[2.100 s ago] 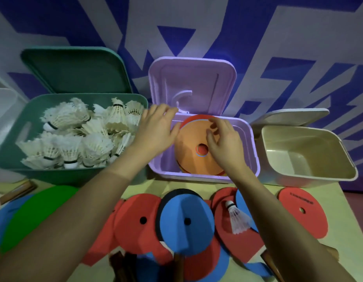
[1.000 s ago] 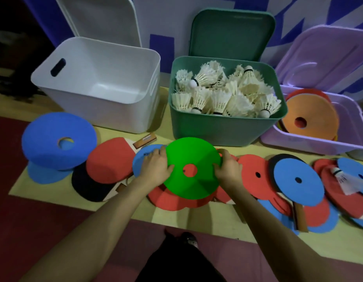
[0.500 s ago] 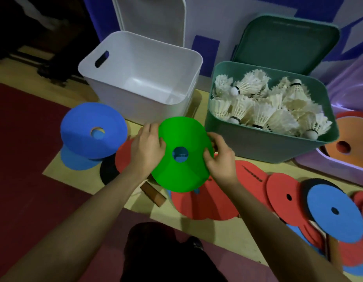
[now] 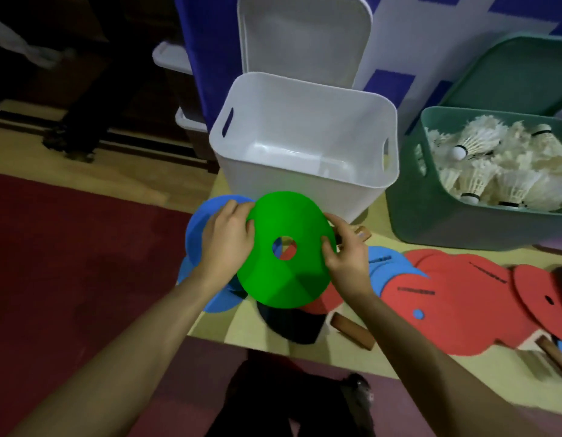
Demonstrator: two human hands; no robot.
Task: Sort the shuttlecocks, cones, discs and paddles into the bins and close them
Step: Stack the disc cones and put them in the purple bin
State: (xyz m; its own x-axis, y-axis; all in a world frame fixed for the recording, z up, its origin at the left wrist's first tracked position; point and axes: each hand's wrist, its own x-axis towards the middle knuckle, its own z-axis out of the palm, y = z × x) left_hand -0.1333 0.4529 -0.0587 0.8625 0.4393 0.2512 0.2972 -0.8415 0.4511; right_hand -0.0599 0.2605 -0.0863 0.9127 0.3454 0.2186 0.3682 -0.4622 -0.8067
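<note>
A green cone (image 4: 283, 272) with a centre hole is held up just in front of the white bin (image 4: 305, 121), whose lid stands open. My left hand (image 4: 226, 238) grips the cone's left rim and my right hand (image 4: 346, 257) grips its right rim. Behind my left hand a blue cone (image 4: 194, 234) lies on the mat, partly hidden. The green bin (image 4: 431, 216) at the right is full of white shuttlecocks (image 4: 494, 165). Red discs (image 4: 462, 294) and a blue disc (image 4: 383, 263) lie on the mat to the right.
Paddles lie under and around the discs; brown handles (image 4: 352, 334) stick out near the mat's front edge, and a black paddle face (image 4: 292, 323) lies below the green cone. Red floor spreads to the left. A dark shoe (image 4: 305, 398) is at the bottom.
Both hands have carried the green cone leftward, from in front of the green bin to in front of the white bin. The view has turned left with it.
</note>
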